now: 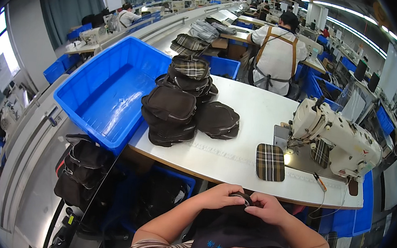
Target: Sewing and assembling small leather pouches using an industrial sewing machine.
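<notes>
Just beyond the table's front edge, low in the view, my left hand [220,198] and my right hand [267,209] both grip a dark zippered piece [244,199] over my lap, fingers curled on it from either side. Above them on the white table lies a plaid rounded panel [270,162]. To its right stands a white sewing machine [338,137], with another plaid piece [320,152] by it and orange-handled snips [322,183] near the edge. Stacked black bags [168,116], some topped with plaid fabric, sit on the table's left part.
A large blue bin [105,96] is left of the table [249,95], with black bags [76,174] below it and more bins [357,216] at the lower right. A person [276,60] in an apron faces away at the bench ahead; another person [127,19] is farther left.
</notes>
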`<state>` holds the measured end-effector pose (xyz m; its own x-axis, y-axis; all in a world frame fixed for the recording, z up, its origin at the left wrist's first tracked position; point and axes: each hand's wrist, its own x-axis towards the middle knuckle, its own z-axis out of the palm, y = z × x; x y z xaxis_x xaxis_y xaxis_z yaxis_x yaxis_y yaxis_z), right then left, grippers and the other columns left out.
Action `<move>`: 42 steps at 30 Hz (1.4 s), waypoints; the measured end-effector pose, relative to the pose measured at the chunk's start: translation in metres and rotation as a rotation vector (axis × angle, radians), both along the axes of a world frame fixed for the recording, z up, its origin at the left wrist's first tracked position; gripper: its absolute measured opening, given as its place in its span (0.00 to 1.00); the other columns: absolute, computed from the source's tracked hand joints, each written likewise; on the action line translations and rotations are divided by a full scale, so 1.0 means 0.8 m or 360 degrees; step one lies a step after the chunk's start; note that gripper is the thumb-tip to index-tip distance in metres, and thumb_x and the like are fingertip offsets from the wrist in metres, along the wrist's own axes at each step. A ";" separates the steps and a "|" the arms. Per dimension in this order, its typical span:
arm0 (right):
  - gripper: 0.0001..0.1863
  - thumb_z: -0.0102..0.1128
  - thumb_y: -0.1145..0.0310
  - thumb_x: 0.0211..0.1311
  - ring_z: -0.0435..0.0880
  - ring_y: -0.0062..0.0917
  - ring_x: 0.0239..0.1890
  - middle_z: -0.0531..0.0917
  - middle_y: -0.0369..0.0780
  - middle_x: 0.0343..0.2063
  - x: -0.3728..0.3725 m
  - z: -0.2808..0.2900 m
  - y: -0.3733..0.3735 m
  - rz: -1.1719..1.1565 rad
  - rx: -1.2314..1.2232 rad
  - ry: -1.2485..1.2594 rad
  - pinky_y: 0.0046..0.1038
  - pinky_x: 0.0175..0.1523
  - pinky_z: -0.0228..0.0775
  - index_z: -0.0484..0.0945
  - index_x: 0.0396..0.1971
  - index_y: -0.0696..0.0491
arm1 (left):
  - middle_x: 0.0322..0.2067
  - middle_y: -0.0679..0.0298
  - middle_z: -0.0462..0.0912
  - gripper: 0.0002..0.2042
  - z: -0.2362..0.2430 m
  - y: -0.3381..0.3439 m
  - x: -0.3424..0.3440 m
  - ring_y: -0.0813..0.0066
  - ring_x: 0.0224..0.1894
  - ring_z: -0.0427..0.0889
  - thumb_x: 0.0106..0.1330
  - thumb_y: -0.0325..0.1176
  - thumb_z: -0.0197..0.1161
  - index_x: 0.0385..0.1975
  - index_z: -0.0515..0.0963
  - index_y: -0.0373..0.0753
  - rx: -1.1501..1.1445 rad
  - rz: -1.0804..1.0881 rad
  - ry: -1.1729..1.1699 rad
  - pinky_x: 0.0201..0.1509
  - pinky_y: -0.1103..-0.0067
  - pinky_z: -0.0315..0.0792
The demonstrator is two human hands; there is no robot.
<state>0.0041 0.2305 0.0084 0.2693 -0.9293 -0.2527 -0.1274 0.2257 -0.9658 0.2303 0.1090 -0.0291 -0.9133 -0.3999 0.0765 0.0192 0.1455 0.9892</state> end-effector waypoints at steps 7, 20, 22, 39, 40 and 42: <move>0.09 0.67 0.67 0.70 0.82 0.23 0.34 0.85 0.36 0.35 -0.043 0.019 -0.027 0.0037 -0.0830 0.0573 0.25 0.41 0.75 0.83 0.43 0.55 | 0.41 0.69 0.84 0.11 -0.009 -0.013 -0.005 0.84 0.44 0.78 0.77 0.36 0.62 0.49 0.80 0.35 0.0389 0.0104 0.0172 0.51 0.82 0.74; 0.30 0.65 0.52 0.67 0.70 0.37 0.73 0.76 0.43 0.68 -0.208 -0.027 -0.103 0.0302 -0.1332 0.1659 0.44 0.75 0.60 0.78 0.62 0.56 | 0.35 0.74 0.80 0.11 0.080 -0.098 -0.125 0.87 0.39 0.75 0.76 0.38 0.65 0.39 0.81 0.35 0.0220 -0.0452 -0.0303 0.47 0.82 0.72; 0.30 0.65 0.52 0.67 0.70 0.36 0.73 0.75 0.44 0.68 -0.214 -0.030 -0.115 0.0275 -0.1459 0.1636 0.45 0.75 0.60 0.78 0.62 0.56 | 0.33 0.74 0.81 0.10 0.093 -0.128 -0.155 0.86 0.38 0.76 0.72 0.37 0.70 0.38 0.81 0.36 0.0290 -0.0586 -0.0409 0.45 0.82 0.72; 0.19 0.69 0.58 0.61 0.77 0.31 0.64 0.81 0.39 0.55 -0.217 -0.039 -0.120 0.0116 -0.1671 0.1551 0.38 0.62 0.72 0.82 0.47 0.53 | 0.32 0.70 0.84 0.10 0.045 -0.207 -0.265 0.84 0.33 0.74 0.74 0.35 0.66 0.41 0.81 0.34 -0.0456 0.0059 -0.0583 0.39 0.80 0.72; 0.17 0.68 0.61 0.59 0.80 0.32 0.60 0.81 0.39 0.53 -0.218 -0.042 -0.120 0.0014 -0.1734 0.1626 0.38 0.58 0.75 0.81 0.46 0.52 | 0.32 0.71 0.83 0.09 0.047 -0.210 -0.263 0.85 0.34 0.75 0.76 0.35 0.65 0.42 0.80 0.35 -0.0220 -0.0032 -0.0544 0.40 0.82 0.72; 0.16 0.68 0.64 0.57 0.82 0.32 0.55 0.81 0.38 0.51 -0.217 -0.039 -0.121 -0.0075 -0.1801 0.1718 0.37 0.53 0.78 0.80 0.44 0.51 | 0.33 0.73 0.82 0.08 0.055 -0.210 -0.261 0.87 0.35 0.75 0.77 0.35 0.64 0.42 0.79 0.37 0.0014 -0.0122 -0.0479 0.41 0.84 0.72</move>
